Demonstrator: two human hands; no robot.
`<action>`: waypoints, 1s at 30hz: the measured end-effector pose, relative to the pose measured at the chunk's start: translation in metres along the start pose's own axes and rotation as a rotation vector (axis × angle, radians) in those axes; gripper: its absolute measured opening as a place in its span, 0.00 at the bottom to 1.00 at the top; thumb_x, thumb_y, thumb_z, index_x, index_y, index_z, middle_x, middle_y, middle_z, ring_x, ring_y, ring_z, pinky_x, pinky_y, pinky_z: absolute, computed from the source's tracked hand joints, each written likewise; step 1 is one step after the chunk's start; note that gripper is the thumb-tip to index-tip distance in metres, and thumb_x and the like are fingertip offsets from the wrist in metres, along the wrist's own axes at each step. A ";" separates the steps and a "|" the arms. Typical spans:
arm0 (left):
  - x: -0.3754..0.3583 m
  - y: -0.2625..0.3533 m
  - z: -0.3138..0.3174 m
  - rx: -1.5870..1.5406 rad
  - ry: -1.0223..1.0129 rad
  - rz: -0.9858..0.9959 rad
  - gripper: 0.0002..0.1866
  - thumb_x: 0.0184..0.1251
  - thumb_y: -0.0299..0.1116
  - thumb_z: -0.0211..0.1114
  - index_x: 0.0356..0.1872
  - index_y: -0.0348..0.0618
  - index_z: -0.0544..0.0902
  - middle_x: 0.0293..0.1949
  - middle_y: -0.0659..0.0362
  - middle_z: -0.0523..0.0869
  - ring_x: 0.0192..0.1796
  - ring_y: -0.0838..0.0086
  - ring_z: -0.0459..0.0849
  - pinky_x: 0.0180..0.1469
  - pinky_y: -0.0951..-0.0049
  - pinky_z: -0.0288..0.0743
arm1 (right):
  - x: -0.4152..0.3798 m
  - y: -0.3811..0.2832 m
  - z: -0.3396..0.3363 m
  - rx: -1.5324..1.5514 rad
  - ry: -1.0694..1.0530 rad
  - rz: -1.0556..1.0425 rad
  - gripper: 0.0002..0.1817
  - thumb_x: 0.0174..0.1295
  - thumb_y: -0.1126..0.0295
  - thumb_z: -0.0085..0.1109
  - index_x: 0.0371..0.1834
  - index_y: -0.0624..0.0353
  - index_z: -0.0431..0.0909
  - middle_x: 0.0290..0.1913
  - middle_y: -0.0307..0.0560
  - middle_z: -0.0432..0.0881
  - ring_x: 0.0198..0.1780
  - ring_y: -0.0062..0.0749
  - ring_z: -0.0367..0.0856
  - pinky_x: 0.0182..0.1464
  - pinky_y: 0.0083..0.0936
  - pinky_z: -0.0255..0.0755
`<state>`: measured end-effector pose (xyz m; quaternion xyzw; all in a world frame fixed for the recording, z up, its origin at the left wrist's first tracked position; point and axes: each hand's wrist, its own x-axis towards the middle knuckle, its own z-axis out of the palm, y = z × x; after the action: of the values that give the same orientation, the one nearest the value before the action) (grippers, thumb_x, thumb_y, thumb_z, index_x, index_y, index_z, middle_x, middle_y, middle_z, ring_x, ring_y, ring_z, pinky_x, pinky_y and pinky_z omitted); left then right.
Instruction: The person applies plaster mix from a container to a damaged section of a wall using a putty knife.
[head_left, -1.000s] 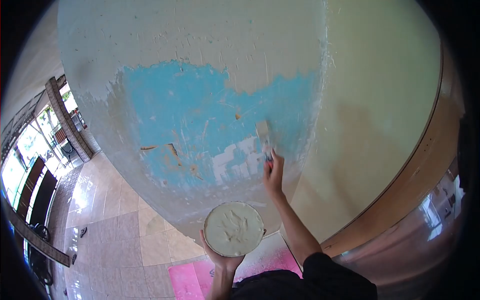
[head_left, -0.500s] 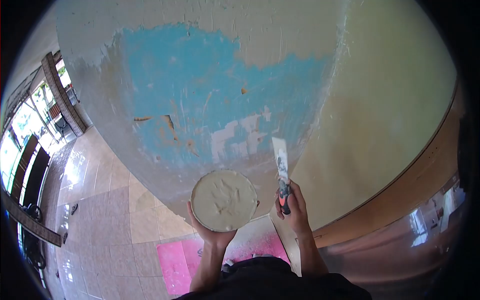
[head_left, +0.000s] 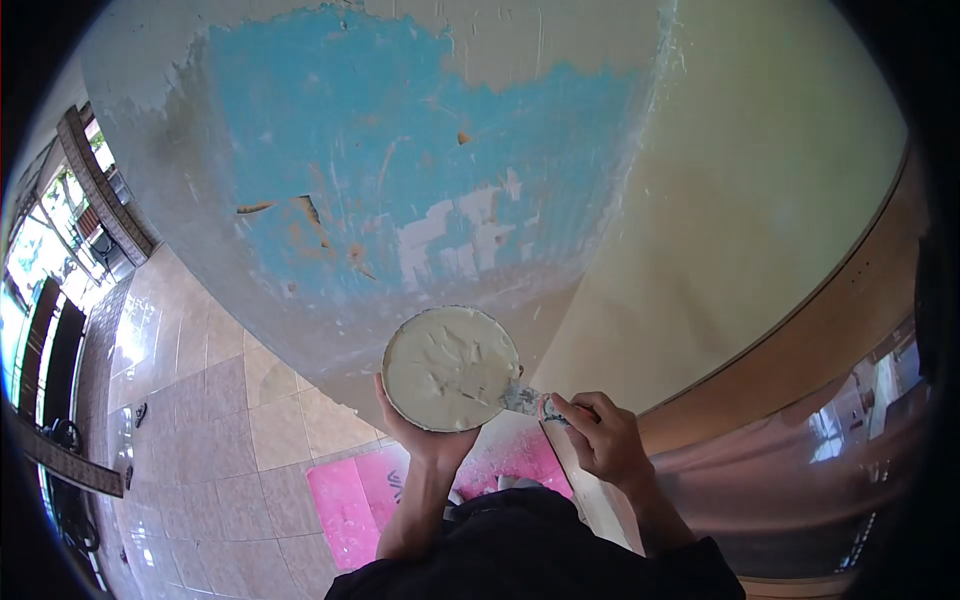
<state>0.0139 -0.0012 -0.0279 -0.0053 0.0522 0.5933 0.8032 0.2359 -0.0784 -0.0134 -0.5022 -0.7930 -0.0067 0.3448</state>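
My left hand (head_left: 425, 440) is wrapped round the lower left side of a round tub (head_left: 388, 372), holding it up in front of me. Cream-coloured filler paste (head_left: 445, 350) with a rough, ridged surface fills the tub almost to its rim. In my right hand (head_left: 610, 440) is the handle of a putty knife (head_left: 522, 400). Its blade points left over the tub's right rim, and the tip lies in the paste. Beyond the tub stands a wall with a large turquoise patch (head_left: 330, 130), marked by pale smears and chipped spots.
A pink sheet (head_left: 340, 510) with white dust lies at my feet on the tiled floor (head_left: 190, 440). On the right are a cream wall (head_left: 750, 200) and a brown glossy surface (head_left: 770, 490). A dark bench (head_left: 50, 345) stands far left.
My right hand has turned the putty knife from upright to sideways, bringing its blade from beside the tub into the paste. The view has shifted, so the wall appears higher and further left.
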 end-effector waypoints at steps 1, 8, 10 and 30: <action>0.000 -0.002 0.000 -0.004 0.006 -0.008 0.41 0.64 0.71 0.45 0.72 0.56 0.64 0.71 0.59 0.66 0.72 0.57 0.63 0.72 0.44 0.53 | -0.003 0.001 -0.005 -0.027 -0.021 -0.003 0.25 0.53 0.75 0.62 0.58 0.53 0.81 0.40 0.46 0.77 0.35 0.36 0.82 0.35 0.31 0.79; -0.002 -0.001 -0.006 -0.122 -0.064 -0.045 0.40 0.66 0.66 0.50 0.72 0.53 0.64 0.72 0.56 0.64 0.73 0.54 0.61 0.74 0.44 0.51 | -0.027 0.010 -0.036 -0.110 -0.090 -0.004 0.24 0.53 0.75 0.62 0.56 0.51 0.82 0.39 0.44 0.78 0.34 0.35 0.81 0.34 0.31 0.79; -0.002 -0.001 -0.004 -0.127 -0.039 -0.023 0.40 0.66 0.66 0.50 0.73 0.53 0.63 0.73 0.56 0.63 0.73 0.53 0.60 0.74 0.43 0.51 | -0.032 0.017 -0.049 -0.121 -0.095 -0.014 0.24 0.53 0.75 0.62 0.57 0.52 0.81 0.40 0.45 0.78 0.34 0.36 0.81 0.33 0.31 0.79; -0.022 -0.003 -0.013 -0.021 -0.026 -0.116 0.43 0.64 0.70 0.48 0.73 0.53 0.62 0.72 0.54 0.64 0.72 0.52 0.63 0.72 0.36 0.52 | 0.100 0.013 -0.084 0.702 -0.489 0.576 0.12 0.64 0.69 0.62 0.47 0.64 0.80 0.30 0.35 0.80 0.31 0.11 0.71 0.34 0.16 0.67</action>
<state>0.0090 -0.0243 -0.0393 -0.0090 0.0352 0.5463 0.8368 0.2656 -0.0222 0.1015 -0.5413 -0.6343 0.4727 0.2849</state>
